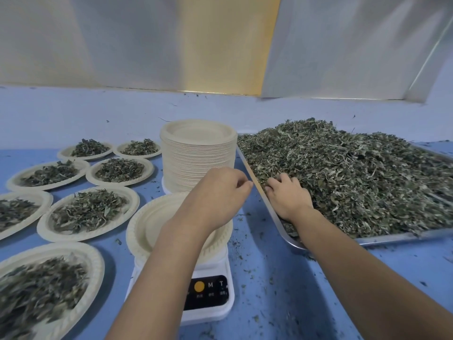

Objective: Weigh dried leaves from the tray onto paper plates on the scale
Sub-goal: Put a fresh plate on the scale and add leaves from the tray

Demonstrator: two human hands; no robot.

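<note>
A metal tray at the right holds a big heap of dried leaves. My right hand lies in the heap near the tray's left rim, its fingers curled down into the leaves and gripping some. An empty paper plate sits on the white scale in front of me. My left hand hovers above that plate with loosely curled fingers; its fingertips reach the tray's left rim and I see nothing held in it. My left forearm hides part of the plate and the scale's display.
A tall stack of empty paper plates stands behind the scale, close to the tray's corner. Several plates filled with leaves cover the blue table at the left. Leaf crumbs lie scattered around the scale. A wall rises behind.
</note>
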